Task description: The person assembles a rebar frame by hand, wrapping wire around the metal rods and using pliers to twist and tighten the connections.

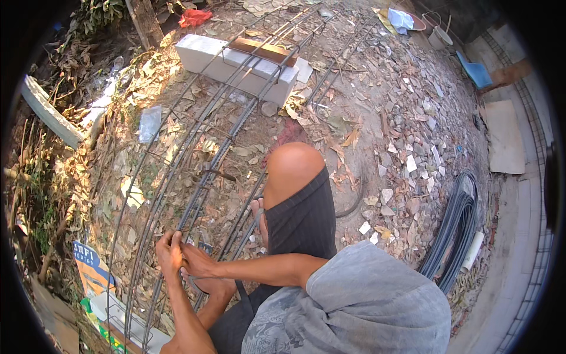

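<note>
A long cage of thin steel reinforcing bars (221, 143) runs from the lower left to the far top, with wire-like cross ties along it. My left hand (170, 251) is closed at one of its bars, fingertips pinched together. Against it, my right hand (197, 262) is closed too, its forearm coming across from the right. Whatever is between the fingers of either hand is hidden or too small to name. A short, dark, bent rod-like piece (221, 174) lies across the bars just beyond my hands.
A pale block (203, 54) with a wooden piece (263, 51) props the cage's far part. Rubble covers the ground at right, beside a coil of dark tubing or rod (454, 230). Farther off are a bucket (440, 39) and a blue plastic piece (473, 71). Dry leaves lie left.
</note>
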Motion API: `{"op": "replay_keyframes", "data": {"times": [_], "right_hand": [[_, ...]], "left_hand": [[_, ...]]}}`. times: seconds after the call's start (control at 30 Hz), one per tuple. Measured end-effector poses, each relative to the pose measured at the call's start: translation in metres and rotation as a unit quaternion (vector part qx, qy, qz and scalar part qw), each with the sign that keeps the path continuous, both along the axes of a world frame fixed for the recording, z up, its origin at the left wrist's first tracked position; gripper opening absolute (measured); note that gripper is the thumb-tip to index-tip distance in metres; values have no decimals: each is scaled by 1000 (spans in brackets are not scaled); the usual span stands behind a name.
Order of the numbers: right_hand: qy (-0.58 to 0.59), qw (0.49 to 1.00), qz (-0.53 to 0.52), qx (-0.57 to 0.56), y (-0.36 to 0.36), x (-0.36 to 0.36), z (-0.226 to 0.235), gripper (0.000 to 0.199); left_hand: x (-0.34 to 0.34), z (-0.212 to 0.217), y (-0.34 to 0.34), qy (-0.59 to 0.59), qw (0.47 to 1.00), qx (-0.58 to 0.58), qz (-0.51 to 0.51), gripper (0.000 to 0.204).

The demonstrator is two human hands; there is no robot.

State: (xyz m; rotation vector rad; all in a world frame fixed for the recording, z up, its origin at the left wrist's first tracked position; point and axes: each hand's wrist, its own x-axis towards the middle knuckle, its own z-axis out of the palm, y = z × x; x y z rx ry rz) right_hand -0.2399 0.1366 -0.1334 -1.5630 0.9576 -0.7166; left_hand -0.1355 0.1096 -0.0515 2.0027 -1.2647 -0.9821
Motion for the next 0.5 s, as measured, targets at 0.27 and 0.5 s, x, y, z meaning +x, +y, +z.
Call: {"op": "replay_keyframes", "data": {"times": [0.27,0.5], "right_hand": [[189,952,238,25,4,-50,58,35],[213,935,257,-118,-111,-45,183,22]], "left_hand": [[-18,19,3,-171,979,-113,6,24],[-26,0,11,-286,942,-159,-77,15]]}}
